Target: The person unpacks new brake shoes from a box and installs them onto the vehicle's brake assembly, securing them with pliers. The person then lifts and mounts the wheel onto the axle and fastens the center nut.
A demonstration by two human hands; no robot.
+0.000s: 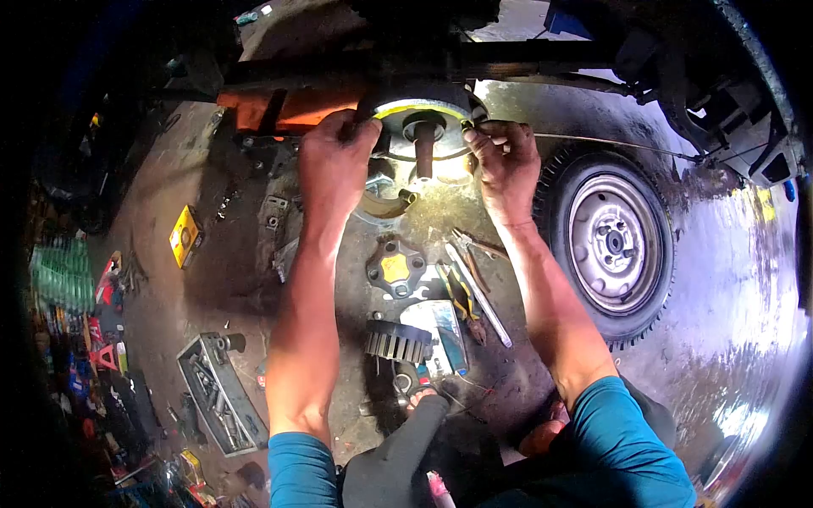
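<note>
In front of me, under the vehicle, a round wheel brake assembly (398,144) is lit by a bright light, with an axle stub (424,157) sticking out of its middle. A curved brake shoe (423,107) runs along its upper edge. My left hand (336,157) has thumb and fingers closed on the shoe's left end. At the right end, my right hand (510,165) is closed in a pinch; a small dark piece shows at its fingertips, too small to name. Below the assembly, another curved shoe (385,205) lies on the floor.
A wheel with tyre (611,245) is at right. Between my arms lie a hub cap (395,267), a toothed ring (398,342), pliers (461,296) and a phone-like slab (445,334). A metal toolbox (222,394) and a yellow box (184,237) are at left.
</note>
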